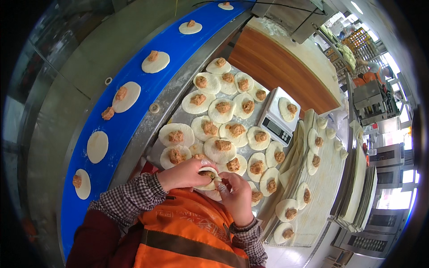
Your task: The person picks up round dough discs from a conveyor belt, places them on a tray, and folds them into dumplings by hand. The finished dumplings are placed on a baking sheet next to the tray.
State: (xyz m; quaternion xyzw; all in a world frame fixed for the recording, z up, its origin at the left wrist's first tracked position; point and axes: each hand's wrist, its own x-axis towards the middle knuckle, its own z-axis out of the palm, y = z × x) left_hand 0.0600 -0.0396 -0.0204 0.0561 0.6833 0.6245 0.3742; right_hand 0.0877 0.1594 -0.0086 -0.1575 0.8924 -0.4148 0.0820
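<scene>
Close to my apron, a round dough wrapper with meat filling [210,173] is held between both hands, its edge partly gathered. My left hand [184,174] cups it from the left, the thumb over the filling. At its right side, the fingers of my right hand [234,192] pinch the dough edge. Beyond the hands, several flat dough rounds topped with meat filling [220,149] cover a metal worktop [177,117], some overlapping. One more filled round [287,109] rests on a digital scale [276,122]. Part of the dough in my hands is hidden by the fingers.
To the left runs a blue conveyor belt [134,67] carrying spaced dough rounds, most with filling. On the right, a cloth-lined board [321,187] holds filled rounds and several closed buns [330,133]. Behind the scale stands a wooden block [278,67]. Racks and a person [373,72] are farther right.
</scene>
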